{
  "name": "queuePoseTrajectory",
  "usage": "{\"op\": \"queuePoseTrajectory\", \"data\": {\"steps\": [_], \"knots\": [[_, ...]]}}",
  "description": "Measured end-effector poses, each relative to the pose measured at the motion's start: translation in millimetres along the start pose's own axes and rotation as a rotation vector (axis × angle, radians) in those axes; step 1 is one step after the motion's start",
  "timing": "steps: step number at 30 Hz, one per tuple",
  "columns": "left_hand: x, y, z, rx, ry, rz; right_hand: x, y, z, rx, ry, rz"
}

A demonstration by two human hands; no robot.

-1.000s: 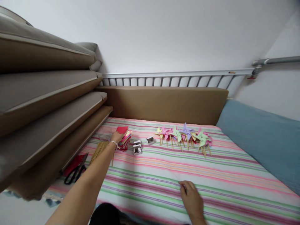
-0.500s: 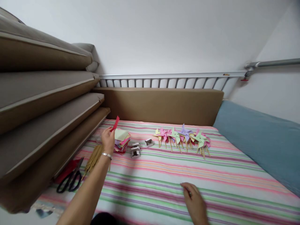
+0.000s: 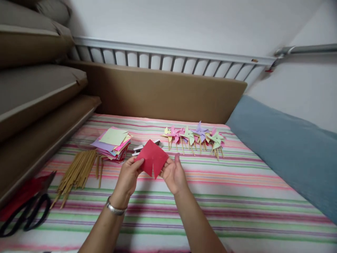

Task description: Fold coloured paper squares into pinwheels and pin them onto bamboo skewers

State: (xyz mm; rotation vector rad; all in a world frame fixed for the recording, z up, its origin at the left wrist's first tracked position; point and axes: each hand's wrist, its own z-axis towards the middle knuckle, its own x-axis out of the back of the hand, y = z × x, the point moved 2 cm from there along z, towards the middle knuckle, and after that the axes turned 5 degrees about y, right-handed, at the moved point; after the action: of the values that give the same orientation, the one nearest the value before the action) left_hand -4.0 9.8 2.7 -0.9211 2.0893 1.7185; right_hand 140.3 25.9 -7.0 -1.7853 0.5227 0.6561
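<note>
A square of red paper, turned corner-up and slit from its lower corner, is held above the striped cloth. My left hand pinches its left corner, thumb on top. At the right corner, the fingers of my right hand touch the paper's edge from beneath, while the thumb stands raised off it. Behind the red paper, small white boxes are partly hidden. To the left lie a stack of coloured paper squares and a bundle of thin wooden sticks.
Finished paper pinwheels on sticks lie in a row at the back right. Black-handled scissors rest at the front left, beside red material. Stacked cushions border the left; a brown padded board stands at the back.
My left hand has brought the red paper from beside the stack to the middle. My right hand has moved up and left to meet it. The view has shifted closer.
</note>
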Motion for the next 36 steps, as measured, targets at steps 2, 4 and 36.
{"op": "queuePoseTrajectory", "data": {"steps": [2, 4, 36], "knots": [[0.5, -2, 5, 0.025, -0.004, 0.035, 5, -2, 3, 0.054, 0.061, -0.055], [-0.9, -3, 6, 0.076, -0.061, 0.052, 10, -2, 4, 0.127, 0.145, -0.126], [18.0, -6, 11, 0.458, -0.275, -0.053, 36, -10, 5, 0.11, 0.116, -0.44]]}}
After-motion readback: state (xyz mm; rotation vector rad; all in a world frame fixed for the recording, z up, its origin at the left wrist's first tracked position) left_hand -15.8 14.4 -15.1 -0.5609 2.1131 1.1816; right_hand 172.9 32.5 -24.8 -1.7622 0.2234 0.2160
